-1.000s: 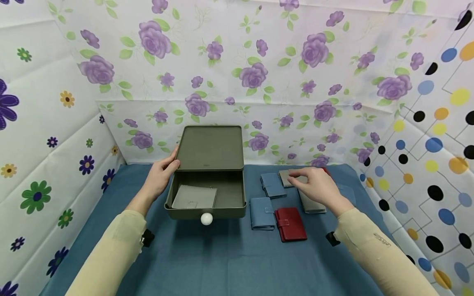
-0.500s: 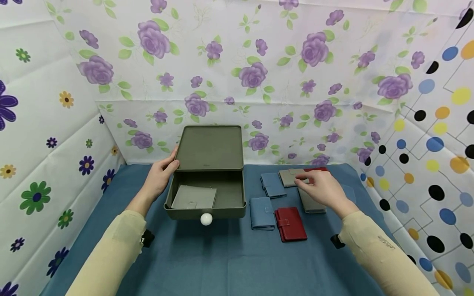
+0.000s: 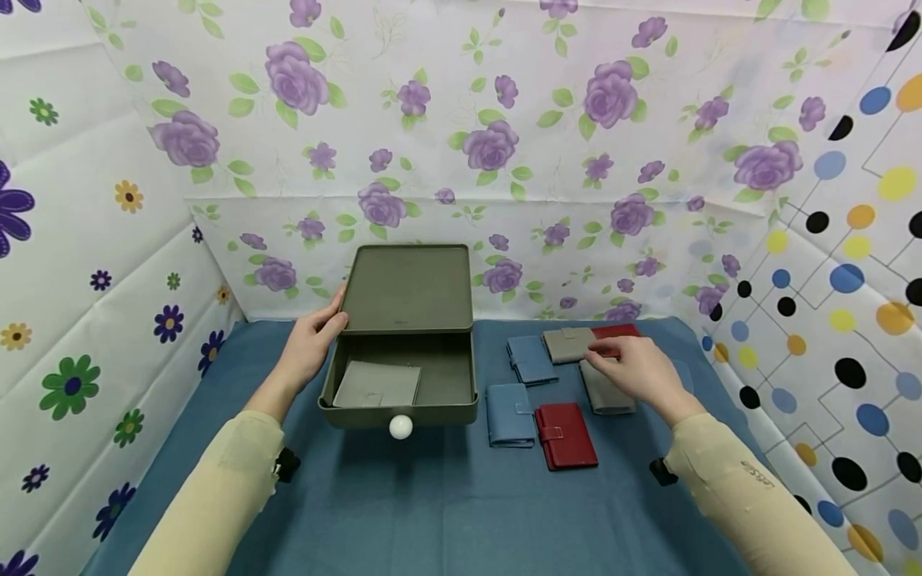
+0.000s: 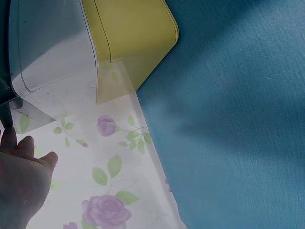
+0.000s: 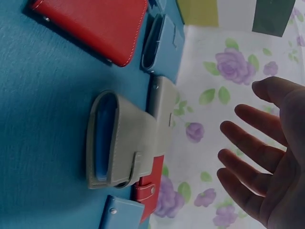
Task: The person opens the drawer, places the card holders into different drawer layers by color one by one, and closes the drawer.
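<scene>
My left hand (image 3: pixel 311 350) rests against the left side of an olive-green drawer box (image 3: pixel 406 290), its thumb near the top's front corner. The top drawer (image 3: pixel 439 413), with a round white knob (image 3: pixel 400 427), is pulled out. A light grey wallet (image 3: pixel 378 384) lies inside it on the left. My right hand (image 3: pixel 639 370) hovers over the wallets on the right and holds nothing; its fingers look spread and loose in the right wrist view. Nearest below it is a grey wallet (image 5: pixel 131 143), standing slightly agape. Beside that lie a beige wallet (image 3: pixel 566 345) and a red wallet (image 3: pixel 616 330).
Two blue wallets (image 3: pixel 510 414) and another red wallet (image 3: pixel 567 436) lie between box and right hand on the blue cloth (image 3: pixel 446 504). A further blue wallet (image 5: pixel 121 213) is near the right hand. White and yellow tiers (image 4: pixel 138 28) show below the box's top. Patterned cloth walls (image 3: pixel 490 144) surround the table.
My right hand has drifted right and slightly down, away from the beige wallet, uncovering more of it and the far red wallet. The left hand stays at the box.
</scene>
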{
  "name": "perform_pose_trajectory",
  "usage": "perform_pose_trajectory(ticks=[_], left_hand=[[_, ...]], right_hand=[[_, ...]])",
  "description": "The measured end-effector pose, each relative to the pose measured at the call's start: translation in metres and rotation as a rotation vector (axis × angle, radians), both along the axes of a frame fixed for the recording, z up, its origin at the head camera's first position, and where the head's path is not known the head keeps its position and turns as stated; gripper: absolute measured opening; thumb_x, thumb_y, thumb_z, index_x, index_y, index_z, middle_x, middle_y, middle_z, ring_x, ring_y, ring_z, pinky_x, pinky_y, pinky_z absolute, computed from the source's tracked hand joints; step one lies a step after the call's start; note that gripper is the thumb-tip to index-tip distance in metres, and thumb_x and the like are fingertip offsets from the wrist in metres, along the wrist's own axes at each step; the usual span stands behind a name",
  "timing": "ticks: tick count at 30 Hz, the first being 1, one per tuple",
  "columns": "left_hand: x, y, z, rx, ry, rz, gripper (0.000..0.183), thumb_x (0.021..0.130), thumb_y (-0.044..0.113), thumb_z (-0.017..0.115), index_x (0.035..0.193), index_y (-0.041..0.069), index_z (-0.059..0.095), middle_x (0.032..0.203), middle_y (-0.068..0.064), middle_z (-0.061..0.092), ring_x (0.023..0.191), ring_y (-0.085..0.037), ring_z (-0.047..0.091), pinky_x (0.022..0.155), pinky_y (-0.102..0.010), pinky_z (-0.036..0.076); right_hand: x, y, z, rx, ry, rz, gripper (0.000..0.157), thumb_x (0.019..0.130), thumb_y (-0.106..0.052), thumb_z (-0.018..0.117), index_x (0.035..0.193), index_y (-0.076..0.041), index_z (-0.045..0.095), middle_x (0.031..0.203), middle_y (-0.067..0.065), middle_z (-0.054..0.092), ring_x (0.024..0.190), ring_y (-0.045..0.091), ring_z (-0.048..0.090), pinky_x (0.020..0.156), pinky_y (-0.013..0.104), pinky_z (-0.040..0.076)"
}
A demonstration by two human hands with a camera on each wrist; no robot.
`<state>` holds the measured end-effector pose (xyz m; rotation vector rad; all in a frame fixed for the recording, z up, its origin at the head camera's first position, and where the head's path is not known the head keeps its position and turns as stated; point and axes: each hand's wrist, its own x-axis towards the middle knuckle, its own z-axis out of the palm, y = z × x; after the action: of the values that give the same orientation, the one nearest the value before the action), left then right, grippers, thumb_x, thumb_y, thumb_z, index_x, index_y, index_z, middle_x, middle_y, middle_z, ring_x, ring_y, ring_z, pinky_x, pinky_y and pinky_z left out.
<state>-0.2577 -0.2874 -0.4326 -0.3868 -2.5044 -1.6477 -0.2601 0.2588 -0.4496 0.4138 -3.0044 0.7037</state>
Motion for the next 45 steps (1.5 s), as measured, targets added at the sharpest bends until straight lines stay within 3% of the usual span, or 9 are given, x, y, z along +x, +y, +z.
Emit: perform_pose_trajectory(ticks=[7, 15, 30, 36, 38, 40, 43, 45], left_hand=[[0.0, 0.0, -0.001, 0.004, -0.003, 0.0, 0.059, 0.116, 0.029, 0.048, 0.167, 0.007, 0.027, 0.175, -0.002, 0.022, 0.161, -0.028, 0.019, 0.128, -0.053, 0.022], [-0.001, 0.0, -0.002, 0.021, -0.016, -0.008, 0.059, 0.116, 0.029, 0.049, 0.167, 0.009, 0.027, 0.175, 0.001, 0.022, 0.162, -0.026, 0.019, 0.128, -0.052, 0.023], [-0.001, -0.002, -0.004, 0.019, 0.002, -0.007, 0.059, 0.116, 0.028, 0.049, 0.167, 0.008, 0.027, 0.175, -0.001, 0.022, 0.162, -0.028, 0.019, 0.128, -0.052, 0.022], [0.0, -0.001, -0.003, 0.024, -0.003, -0.007, 0.059, 0.116, 0.029, 0.049, 0.167, 0.008, 0.027, 0.175, -0.001, 0.022, 0.162, -0.027, 0.018, 0.128, -0.053, 0.022], [0.0, -0.001, -0.002, 0.029, -0.009, -0.011, 0.059, 0.116, 0.029, 0.048, 0.168, 0.009, 0.026, 0.175, -0.001, 0.021, 0.162, -0.027, 0.018, 0.128, -0.053, 0.022], [0.0, -0.001, -0.002, 0.033, -0.014, -0.013, 0.06, 0.116, 0.029, 0.048, 0.168, 0.009, 0.026, 0.175, 0.0, 0.02, 0.162, -0.026, 0.017, 0.128, -0.052, 0.022], [0.0, 0.0, -0.002, 0.036, -0.015, -0.01, 0.06, 0.116, 0.029, 0.049, 0.168, 0.009, 0.026, 0.175, 0.0, 0.021, 0.162, -0.026, 0.017, 0.129, -0.052, 0.021], [-0.001, 0.0, -0.002, 0.036, -0.013, -0.011, 0.06, 0.116, 0.029, 0.048, 0.168, 0.009, 0.026, 0.175, 0.0, 0.021, 0.162, -0.026, 0.017, 0.129, -0.052, 0.022]], right_hand=[[0.0, 0.011, -0.008, 0.017, -0.044, -0.045, 0.047, 0.106, -0.043, 0.067, 0.137, -0.009, 0.075, 0.131, 0.019, 0.072, 0.11, 0.037, 0.071, 0.086, 0.058, 0.059], [-0.003, 0.026, -0.019, 0.057, -0.107, -0.096, 0.051, 0.107, -0.044, 0.064, 0.142, -0.007, 0.071, 0.147, 0.027, 0.061, 0.114, 0.042, 0.068, 0.085, 0.061, 0.058], [-0.004, 0.041, -0.034, 0.097, -0.152, -0.133, 0.061, 0.105, -0.044, 0.066, 0.146, 0.0, 0.065, 0.135, 0.028, 0.067, 0.117, 0.044, 0.067, 0.087, 0.063, 0.057], [-0.002, 0.036, -0.039, 0.158, -0.205, -0.163, 0.072, 0.103, -0.049, 0.067, 0.148, 0.007, 0.06, 0.125, 0.028, 0.071, 0.103, 0.04, 0.071, 0.073, 0.056, 0.06], [-0.002, 0.032, -0.039, 0.184, -0.227, -0.192, 0.069, 0.101, -0.053, 0.068, 0.137, 0.006, 0.067, 0.111, 0.026, 0.073, 0.09, 0.036, 0.071, 0.063, 0.05, 0.058], [-0.003, 0.028, -0.04, 0.206, -0.255, -0.228, 0.063, 0.098, -0.058, 0.069, 0.112, 0.003, 0.076, 0.09, 0.021, 0.071, 0.077, 0.032, 0.067, 0.055, 0.043, 0.052], [-0.004, 0.02, -0.042, 0.23, -0.292, -0.264, 0.062, 0.095, -0.064, 0.069, 0.075, -0.005, 0.067, 0.067, 0.011, 0.057, 0.064, 0.026, 0.059, 0.051, 0.037, 0.041], [-0.005, 0.015, -0.043, 0.242, -0.307, -0.284, 0.062, 0.094, -0.066, 0.069, 0.068, -0.009, 0.063, 0.062, 0.007, 0.053, 0.062, 0.025, 0.057, 0.051, 0.036, 0.039]])
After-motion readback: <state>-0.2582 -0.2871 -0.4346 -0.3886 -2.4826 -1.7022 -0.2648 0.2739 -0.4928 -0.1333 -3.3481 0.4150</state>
